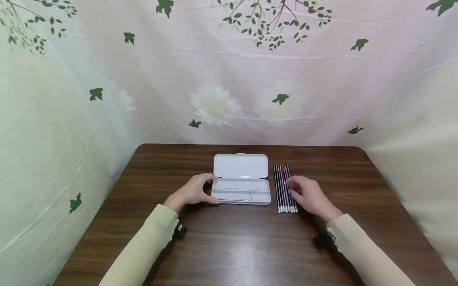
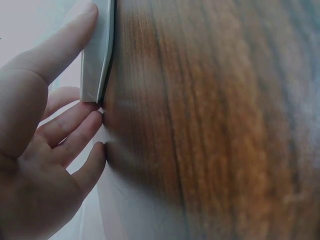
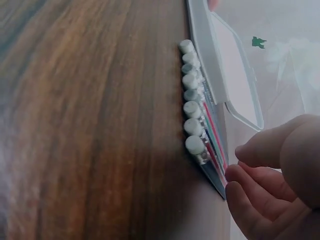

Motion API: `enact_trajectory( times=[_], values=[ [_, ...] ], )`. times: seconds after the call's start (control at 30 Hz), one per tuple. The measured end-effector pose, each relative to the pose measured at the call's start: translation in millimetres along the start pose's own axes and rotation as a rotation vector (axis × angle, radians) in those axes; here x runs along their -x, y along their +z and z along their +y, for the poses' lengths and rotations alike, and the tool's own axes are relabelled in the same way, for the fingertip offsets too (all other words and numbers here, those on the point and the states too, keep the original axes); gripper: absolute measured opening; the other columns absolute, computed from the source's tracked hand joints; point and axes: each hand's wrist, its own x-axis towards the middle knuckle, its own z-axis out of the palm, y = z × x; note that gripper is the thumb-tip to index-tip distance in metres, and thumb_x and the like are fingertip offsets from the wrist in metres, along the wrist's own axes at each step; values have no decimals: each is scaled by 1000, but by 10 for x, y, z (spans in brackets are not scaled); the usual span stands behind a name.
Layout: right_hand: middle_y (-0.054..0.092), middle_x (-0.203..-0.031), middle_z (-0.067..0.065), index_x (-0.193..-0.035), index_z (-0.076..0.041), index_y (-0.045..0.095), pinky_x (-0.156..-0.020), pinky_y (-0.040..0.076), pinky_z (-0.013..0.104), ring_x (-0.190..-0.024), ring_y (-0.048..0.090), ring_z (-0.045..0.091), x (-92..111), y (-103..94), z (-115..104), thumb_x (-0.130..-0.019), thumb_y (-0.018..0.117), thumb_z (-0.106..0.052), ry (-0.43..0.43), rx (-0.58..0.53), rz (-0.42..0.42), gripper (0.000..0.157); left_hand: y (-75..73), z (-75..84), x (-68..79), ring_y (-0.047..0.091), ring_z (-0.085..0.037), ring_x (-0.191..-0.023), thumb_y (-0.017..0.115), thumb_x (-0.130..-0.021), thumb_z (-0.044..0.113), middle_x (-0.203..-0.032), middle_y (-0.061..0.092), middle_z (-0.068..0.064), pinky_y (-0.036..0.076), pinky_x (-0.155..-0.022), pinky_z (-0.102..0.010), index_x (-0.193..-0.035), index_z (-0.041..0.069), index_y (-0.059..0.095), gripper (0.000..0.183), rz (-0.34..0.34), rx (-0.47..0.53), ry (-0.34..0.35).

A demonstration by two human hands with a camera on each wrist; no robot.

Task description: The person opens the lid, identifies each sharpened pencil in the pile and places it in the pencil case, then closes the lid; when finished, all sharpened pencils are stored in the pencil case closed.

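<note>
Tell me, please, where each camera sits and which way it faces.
Head: on the head, facing forward and down at pencil case and pencils; left hand, right hand and sleeves show.
Left wrist: on that wrist, facing the case's end and wooden table; left hand shows.
Right wrist: on that wrist, facing pencil erasers; right hand shows.
Head and right wrist share case and pencils.

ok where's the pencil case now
In the head view, the open white pencil case lies toward the far edge of the wooden table, between the left hand and the eraser-tipped pencils to its right.
</note>
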Motion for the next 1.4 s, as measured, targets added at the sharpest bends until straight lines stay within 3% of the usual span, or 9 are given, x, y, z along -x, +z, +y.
enact_trajectory(
  times=[0.5, 0.8, 1.17, 1.4],
  values=[
    [73, -100, 15, -109, 2, 71, -77, 61, 47, -85, 70, 24, -74, -14, -22, -88, 77, 0, 88, 75, -83, 22, -4, 17, 12, 57, -25, -124, 97, -74, 42, -137, 63, -7, 47, -110, -45, -143, 8, 60, 85, -4, 4, 5],
    [73, -103, 19, -113, 5, 70, -79, 61, 48, -87, 70, 27, -125, 2, -61, -89, 76, 1, 113, 95, -92, 26, -15, 22, 14, 58, -25, -125, 97, -74, 42, -137, 63, -8, 47, -111, -45, -143, 7, 60, 85, -1, -5, 16],
    [72, -89, 14, -104, 5, 70, -73, 60, 47, -80, 69, 25, -170, 17, -108, -85, 73, 2, 84, 159, -63, 19, -21, 36, 25, 58, -26, -124, 97, -74, 41, -137, 64, -8, 47, -110, -46, -143, 7, 60, 85, -1, -6, 13],
    [70, -85, 12, -105, 7, 69, -69, 58, 46, -75, 65, 23, -199, -3, -175, -84, 71, 3, 130, 212, -87, 22, -20, 37, 23, 58, -25, -126, 98, -74, 41, -138, 63, -8, 46, -112, -45, -143, 7, 60, 86, -4, 2, 7]
  ],
)
